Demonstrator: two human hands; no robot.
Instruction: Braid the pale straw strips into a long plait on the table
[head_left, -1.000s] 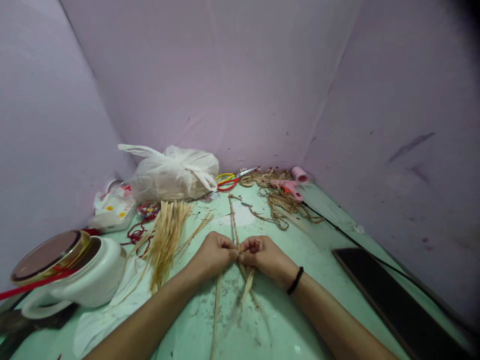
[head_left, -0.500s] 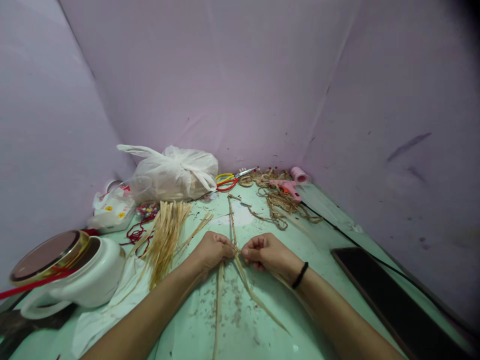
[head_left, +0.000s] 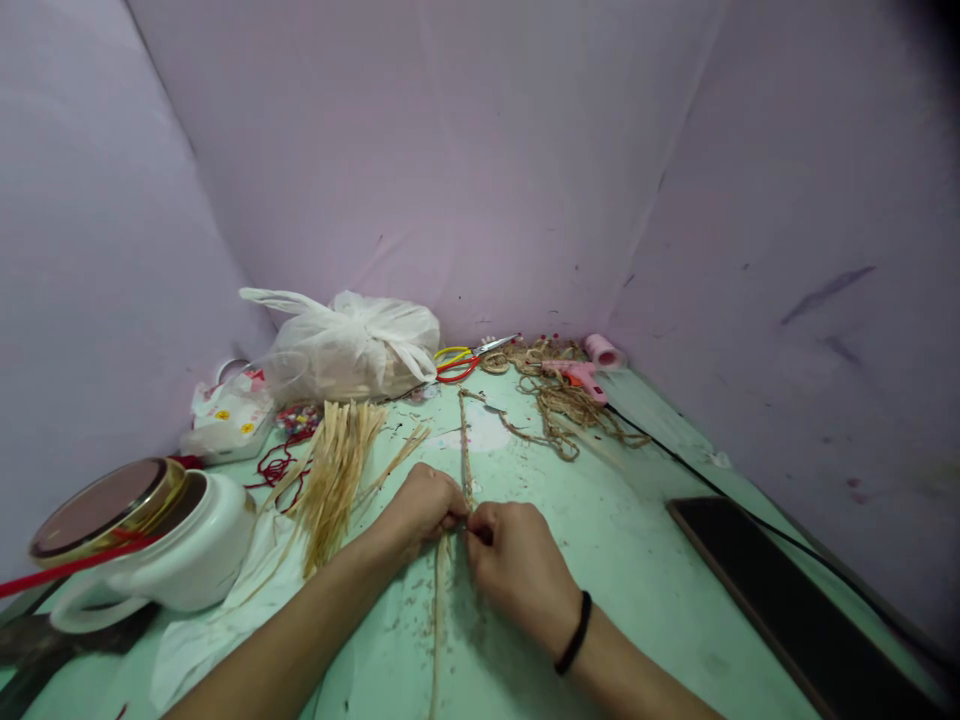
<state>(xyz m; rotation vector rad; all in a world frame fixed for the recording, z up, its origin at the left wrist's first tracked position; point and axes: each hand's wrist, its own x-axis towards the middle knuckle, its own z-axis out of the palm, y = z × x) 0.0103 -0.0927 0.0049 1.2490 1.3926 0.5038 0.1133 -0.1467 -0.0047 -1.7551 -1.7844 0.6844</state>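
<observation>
A thin braid of straw-coloured strips [head_left: 465,450] runs away from me along the green table [head_left: 645,560]. My left hand [head_left: 420,508] is closed, pinching the braid's near end. My right hand [head_left: 516,565], with a black band on the wrist, is closed beside it and grips the loose strips at the same spot. One loose strip [head_left: 436,620] trails toward me from under the hands.
A bundle of straw strips [head_left: 336,470] lies left of the hands. White lidded pot [head_left: 142,545] at far left. White plastic bag [head_left: 352,345], scissors [head_left: 469,358], pink glue gun [head_left: 574,375] and tangled twine [head_left: 562,410] at the back. A dark flat slab [head_left: 795,610] sits right.
My right hand has swung left and turned knuckles-up over the strips, closing against my left hand. The strip that lay out to the right is gathered under it.
</observation>
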